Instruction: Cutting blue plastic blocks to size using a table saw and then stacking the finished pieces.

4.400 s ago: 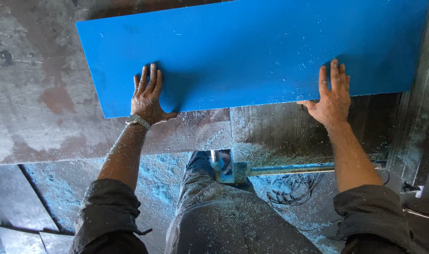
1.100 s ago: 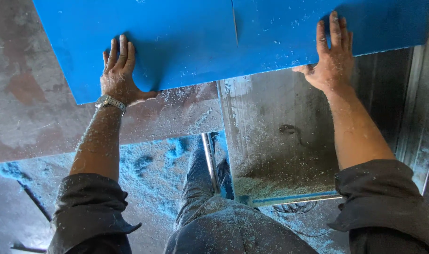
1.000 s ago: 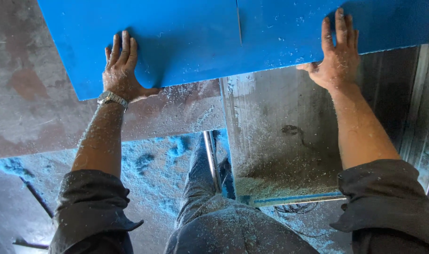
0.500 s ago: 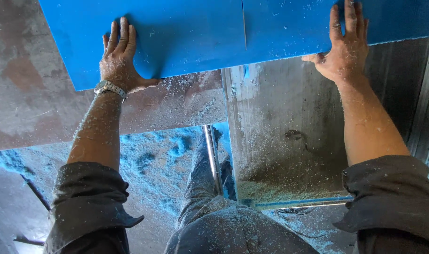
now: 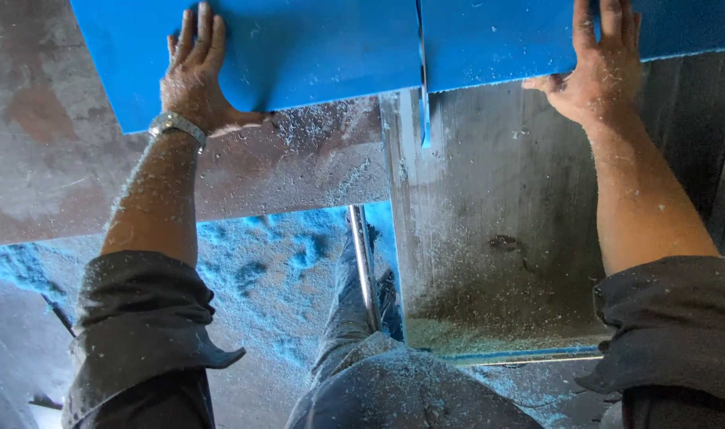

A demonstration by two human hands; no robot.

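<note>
Pushed farther across the dusty metal tabletop (image 5: 299,167), the flat blue plastic sheet (image 5: 315,48) now shows a longer cut, left hand (image 5: 194,75) and right hand (image 5: 605,67) pressing it flat, fingers spread, holding nothing; uneven pressure could skew the kerf.

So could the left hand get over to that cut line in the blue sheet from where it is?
Probably yes. The left hand lies flat on the blue sheet, and only bare sheet lies between it and the cut line. Nothing stands in the way, though a blade may run there.
</note>
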